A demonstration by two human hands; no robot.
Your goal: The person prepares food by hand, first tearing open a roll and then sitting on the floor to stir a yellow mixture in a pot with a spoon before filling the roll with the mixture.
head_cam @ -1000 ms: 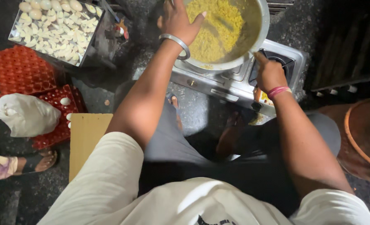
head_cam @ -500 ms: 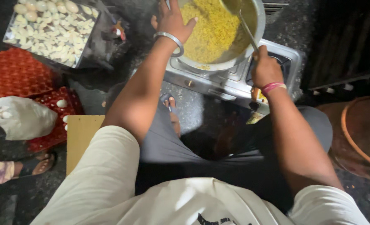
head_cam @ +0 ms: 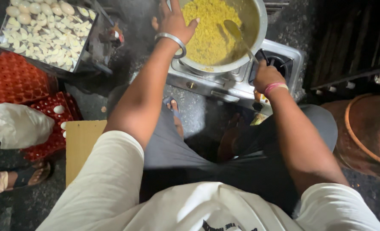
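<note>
Two red egg trays (head_cam: 14, 79) sit at the left edge of the frame, the lower one holding a few white eggs (head_cam: 59, 110), with a white plastic bag (head_cam: 16, 125) lying across them and a sandalled foot (head_cam: 29, 175) of another person just below at the lower left. Above, in the upper left, a metal tray (head_cam: 85, 40) is filled with halved and whole boiled eggs. Right of the egg trays, a flat piece of brown cardboard (head_cam: 81, 143) lies on the dark floor. Moving toward the middle, the left hand (head_cam: 172, 21), with a metal bangle on its wrist, rests spread open on the near rim of a large metal pot (head_cam: 260, 30) at the top centre, fingers flat and gripping nothing that can be made out. The pot is full of yellow grainy food (head_cam: 207, 30) and stands on a silver gas stove (head_cam: 237, 79). A long metal spoon (head_cam: 237, 32) dips into the food, its handle slanting down to the right hand (head_cam: 264, 77), which is closed tight around the handle's end just beside the stove's right burner; a pink band circles that wrist. At the right edge, a big round copper-coloured vessel (head_cam: 361, 137) sits on the floor.
</note>
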